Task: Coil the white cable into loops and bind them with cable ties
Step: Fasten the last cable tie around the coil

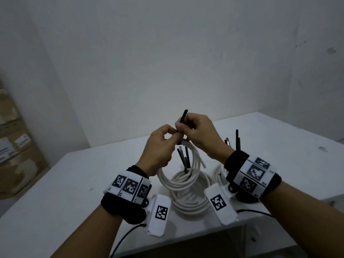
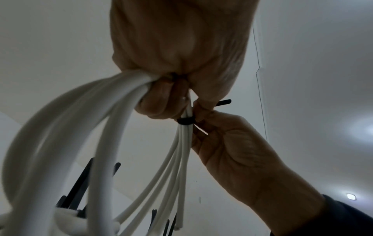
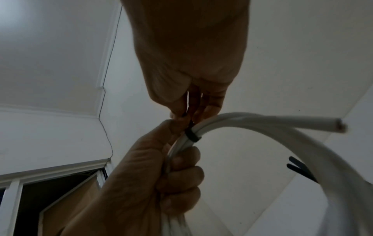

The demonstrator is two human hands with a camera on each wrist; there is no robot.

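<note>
Hands are close together above the desk (image 1: 74,183), left hand (image 1: 158,148) gripping the bunched white cable (image 1: 178,181) loops, right hand (image 1: 197,135) pinching the black cable tie (image 2: 185,121) tail, so I'd pull it straight out while the left keeps the strands flat and tight.

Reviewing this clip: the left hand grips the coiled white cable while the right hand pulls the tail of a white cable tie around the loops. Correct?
Not quite: the cable tie is black, as the left wrist view shows. The rest holds: the left hand grips the coiled white cable and the right hand pulls the tie's tail.
</note>
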